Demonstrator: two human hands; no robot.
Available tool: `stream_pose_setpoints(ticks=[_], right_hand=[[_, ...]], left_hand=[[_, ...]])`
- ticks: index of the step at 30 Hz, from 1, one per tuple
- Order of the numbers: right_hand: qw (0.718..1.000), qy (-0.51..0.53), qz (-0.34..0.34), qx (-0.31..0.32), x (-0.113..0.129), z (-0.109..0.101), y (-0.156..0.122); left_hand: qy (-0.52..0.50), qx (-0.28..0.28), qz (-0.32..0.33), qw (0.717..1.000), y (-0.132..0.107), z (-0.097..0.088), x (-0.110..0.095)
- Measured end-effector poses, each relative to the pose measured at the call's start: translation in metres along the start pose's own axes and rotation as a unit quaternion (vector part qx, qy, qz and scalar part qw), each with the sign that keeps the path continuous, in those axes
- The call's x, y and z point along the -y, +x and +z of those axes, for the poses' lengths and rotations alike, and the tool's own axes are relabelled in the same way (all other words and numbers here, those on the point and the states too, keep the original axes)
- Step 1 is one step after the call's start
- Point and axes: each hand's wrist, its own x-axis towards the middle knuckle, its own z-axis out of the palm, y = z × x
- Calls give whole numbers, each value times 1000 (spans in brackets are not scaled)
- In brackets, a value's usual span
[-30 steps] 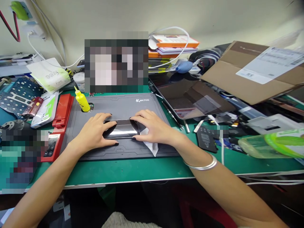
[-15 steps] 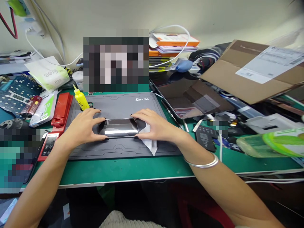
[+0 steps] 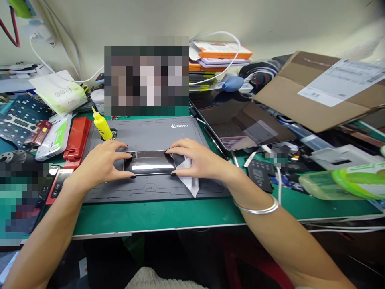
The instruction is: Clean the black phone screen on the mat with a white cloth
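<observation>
A smartphone [image 3: 150,163] with a dark, glossy screen lies sideways on a grey work mat [image 3: 144,136]. Around its left end my left hand [image 3: 105,162] is curved, thumb at the near long edge and fingers at the far edge. My right hand [image 3: 197,158] grips the other end in the same way, thumb near and fingertips far. A white cloth or wipe [image 3: 190,184] sticks out beneath the right palm, partly hidden by it. Just beyond the left hand, a yellow dropper bottle [image 3: 102,127] stands on the mat.
Left of the mat sits a red device [image 3: 77,136]. A large dark glass panel [image 3: 237,120] leans at the right, with a cardboard box [image 3: 313,88] behind. Black batteries [image 3: 259,175] and a green-lidded container [image 3: 345,183] lie farther right. The green bench's front edge [image 3: 156,230] runs nearby.
Almost nothing differs. My left hand and forearm have shifted very slightly left; both hands stay at the smartphone's ends.
</observation>
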Motion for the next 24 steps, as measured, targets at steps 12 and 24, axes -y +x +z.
stream_pose_setpoints(ticks=[12,24], right_hand=[[1000,-24,13,15,5,-1,0],[1000,-21,-13,-9,0,9,-8]], left_hand=[[-15,-10,-28,999,1,6,-8],[-37,3,-66,997,2,4,-23]])
